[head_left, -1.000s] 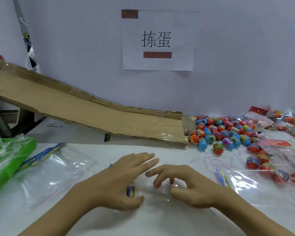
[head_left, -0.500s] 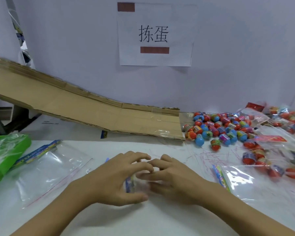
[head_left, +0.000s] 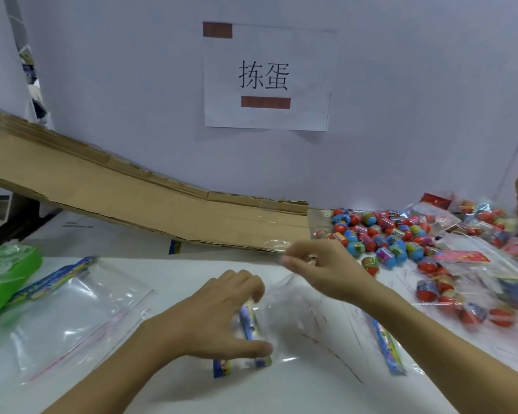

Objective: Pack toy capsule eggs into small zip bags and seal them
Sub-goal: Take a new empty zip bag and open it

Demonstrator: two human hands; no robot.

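Observation:
A clear zip bag (head_left: 284,321) with a blue printed header strip lies on the white table in front of me. My left hand (head_left: 219,315) presses and grips its header end near the strip. My right hand (head_left: 320,270) is lifted above the table and pinches the bag's far clear edge, pulling it up. A pile of colourful toy capsule eggs (head_left: 380,237) lies at the right, just beyond my right hand. No egg is in either hand.
A cardboard ramp (head_left: 132,198) slopes down from the left to the egg pile. Another empty zip bag (head_left: 72,312) lies at left beside a green box (head_left: 3,279). Bagged eggs (head_left: 449,291) and one more bag strip (head_left: 389,348) lie at right.
My right hand has risen and moved right, lifting the bag's clear edge off the table. My left hand stays on the header end. The view has shifted slightly.

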